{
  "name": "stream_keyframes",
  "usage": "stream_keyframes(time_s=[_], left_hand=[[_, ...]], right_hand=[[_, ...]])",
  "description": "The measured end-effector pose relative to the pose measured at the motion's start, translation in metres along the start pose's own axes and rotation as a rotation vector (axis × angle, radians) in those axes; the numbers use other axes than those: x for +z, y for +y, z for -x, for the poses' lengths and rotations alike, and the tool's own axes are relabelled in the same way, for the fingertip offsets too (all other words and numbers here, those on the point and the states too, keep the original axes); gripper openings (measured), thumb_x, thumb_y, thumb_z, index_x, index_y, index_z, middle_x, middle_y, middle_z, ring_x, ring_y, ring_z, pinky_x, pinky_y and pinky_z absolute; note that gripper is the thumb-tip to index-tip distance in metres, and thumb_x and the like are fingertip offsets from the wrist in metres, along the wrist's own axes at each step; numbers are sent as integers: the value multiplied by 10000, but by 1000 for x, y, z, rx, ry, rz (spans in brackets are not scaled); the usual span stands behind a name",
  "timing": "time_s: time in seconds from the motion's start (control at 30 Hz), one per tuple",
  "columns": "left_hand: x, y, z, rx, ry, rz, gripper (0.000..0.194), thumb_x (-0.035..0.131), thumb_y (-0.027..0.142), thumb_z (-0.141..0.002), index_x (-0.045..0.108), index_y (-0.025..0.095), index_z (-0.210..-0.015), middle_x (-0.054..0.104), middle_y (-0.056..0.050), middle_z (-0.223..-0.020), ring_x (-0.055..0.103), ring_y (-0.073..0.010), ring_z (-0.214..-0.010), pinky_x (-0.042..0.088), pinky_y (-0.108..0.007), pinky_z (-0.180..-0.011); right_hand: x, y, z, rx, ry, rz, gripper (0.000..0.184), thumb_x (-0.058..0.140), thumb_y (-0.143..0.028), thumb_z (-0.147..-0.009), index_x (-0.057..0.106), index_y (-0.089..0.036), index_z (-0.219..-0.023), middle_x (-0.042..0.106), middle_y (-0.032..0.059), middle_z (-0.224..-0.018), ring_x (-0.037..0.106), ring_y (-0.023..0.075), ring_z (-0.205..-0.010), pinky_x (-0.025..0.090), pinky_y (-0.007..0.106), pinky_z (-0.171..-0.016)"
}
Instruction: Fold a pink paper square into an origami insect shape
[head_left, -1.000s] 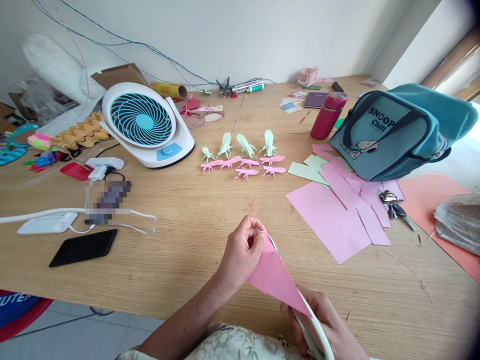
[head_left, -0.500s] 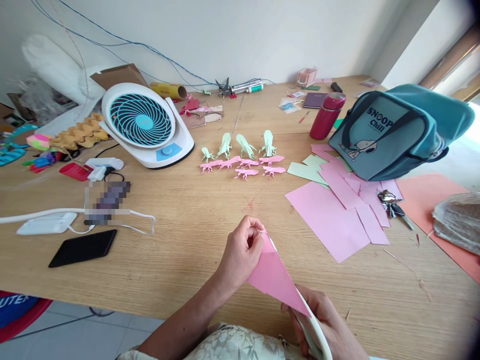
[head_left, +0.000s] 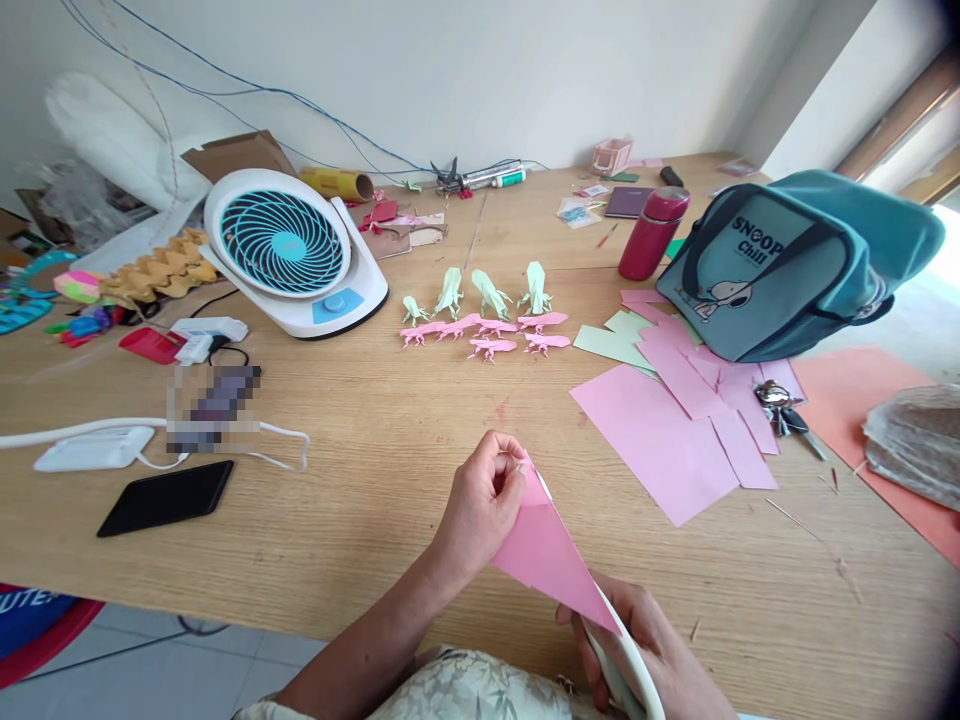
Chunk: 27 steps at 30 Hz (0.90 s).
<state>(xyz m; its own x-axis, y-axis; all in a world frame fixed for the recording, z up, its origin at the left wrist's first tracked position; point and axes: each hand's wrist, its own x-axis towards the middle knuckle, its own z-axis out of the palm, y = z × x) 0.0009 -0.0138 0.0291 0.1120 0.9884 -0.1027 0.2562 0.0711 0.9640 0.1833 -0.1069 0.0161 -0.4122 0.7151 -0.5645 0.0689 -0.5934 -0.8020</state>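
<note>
paper (head_left: 553, 560), pink and only a flat triangle, sits near centre, its far tip pinched in the left hand (head_left: 480, 505); the right hand (head_left: 654, 625) wraps a white tool (head_left: 636, 658) along its right edge, any cut unclear; farther off, green figures (head_left: 491, 293) and pink figures (head_left: 546, 342) stand fully shaped; uncreased-looking sheets (head_left: 664, 440) lie right.

The left forearm slants up and inward from the lower edge of the view, its wrist fairly straight, and the left hand (head_left: 486, 500) is raised with the fingers curled and the thumb pressed toward the index finger in a pinch. The right hand (head_left: 641, 640) sits lower and farther right, its fingers bent round in a grip and partly hidden, with the wrist near the bottom edge.
</note>
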Motion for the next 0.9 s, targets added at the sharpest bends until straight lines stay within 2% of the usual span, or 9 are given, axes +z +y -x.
stream_keyframes(time_s=[0.17, 0.3, 0.63, 0.9], left_hand=[[3, 0, 3, 6, -21, -1, 29, 478, 234, -938, 463, 212, -927, 437, 72, -602, 394, -100, -546, 290, -215, -550], [5, 1, 5, 5, -34, -1, 73, 478, 259, -947, 437, 215, -906, 421, 76, -593, 371, -97, -530, 273, -215, -537], [6, -1, 4, 21, -43, 2, 89, 467, 271, -954, 411, 218, -909, 424, 76, -597, 376, -102, -530, 283, -215, -545], [5, -3, 5, 25, -49, -3, 90, 461, 268, -963, 402, 222, -913, 398, 83, -588, 356, -103, -525, 264, -221, -544]], right_hand=[[-4, 0, -5, -83, -81, 70, 566, 497, -698, -844, 638, -153, -784, 564, -12, -535, 480, 119, -467, 352, 231, -473], [-4, -3, -6, -89, -60, 96, 497, 531, -631, -845, 608, -156, -718, 568, -11, -542, 477, 118, -483, 353, 231, -488], [-1, -12, -7, -79, -56, 69, 442, 562, -599, -808, 601, -165, -731, 548, -19, -546, 472, 120, -487, 355, 233, -489], [-1, -8, -9, -97, -19, 67, 418, 563, -587, -807, 530, -190, -682, 528, -30, -506, 454, 110, -444, 341, 223, -451]])
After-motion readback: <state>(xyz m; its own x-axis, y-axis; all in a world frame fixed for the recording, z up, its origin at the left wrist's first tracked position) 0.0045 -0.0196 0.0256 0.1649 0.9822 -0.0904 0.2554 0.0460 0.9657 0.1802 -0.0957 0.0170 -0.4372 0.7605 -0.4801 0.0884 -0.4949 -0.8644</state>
